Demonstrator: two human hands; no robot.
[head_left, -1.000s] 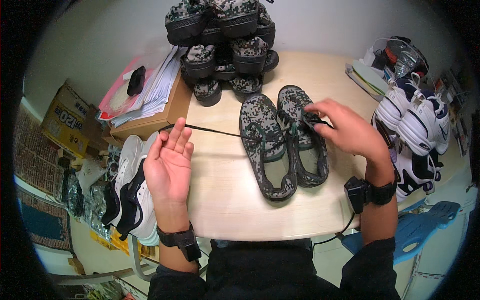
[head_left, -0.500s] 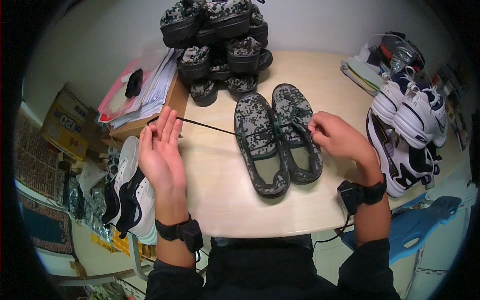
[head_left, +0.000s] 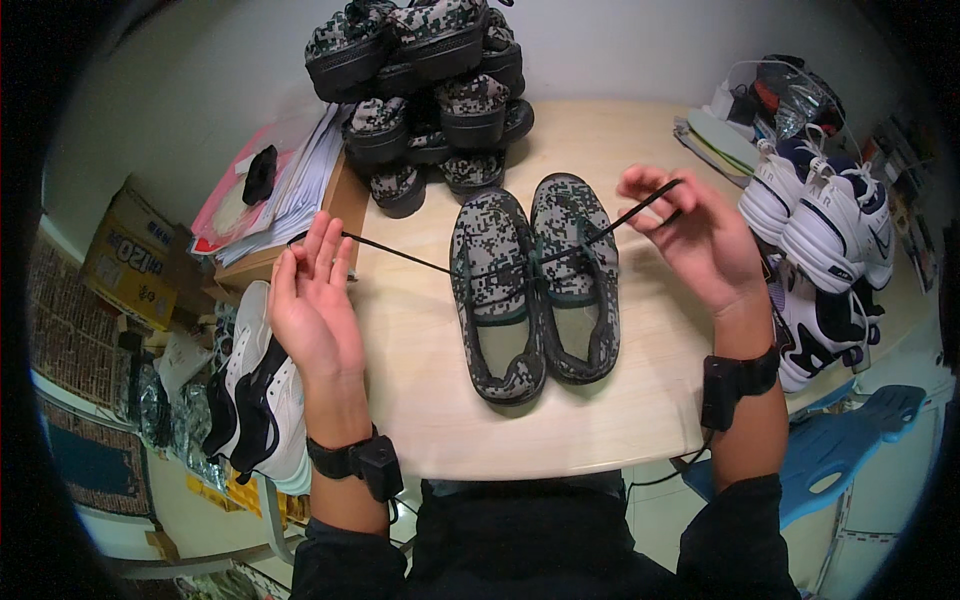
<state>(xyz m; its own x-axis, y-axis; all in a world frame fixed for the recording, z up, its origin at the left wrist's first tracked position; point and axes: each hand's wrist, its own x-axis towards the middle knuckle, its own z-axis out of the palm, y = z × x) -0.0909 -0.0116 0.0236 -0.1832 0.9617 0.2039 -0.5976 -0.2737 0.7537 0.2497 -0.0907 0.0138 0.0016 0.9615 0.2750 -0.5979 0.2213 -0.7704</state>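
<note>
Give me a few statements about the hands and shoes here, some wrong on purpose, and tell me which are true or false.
1. A black shoelace stretches between the left hand and the camouflage-print shoes. True.
2. The right hand holds scissors. False: it holds a stretch of the black shoelace.
3. More shoes in the same print are piled in a stack at the back of the table. True.
4. The toes of the camouflage-print shoes between the hands point toward the person. False: they point away, toward the back.
5. Black wristbands are worn on both arms. True.
6. The sneakers at the right are solid red. False: those sneakers are mostly white.
</note>
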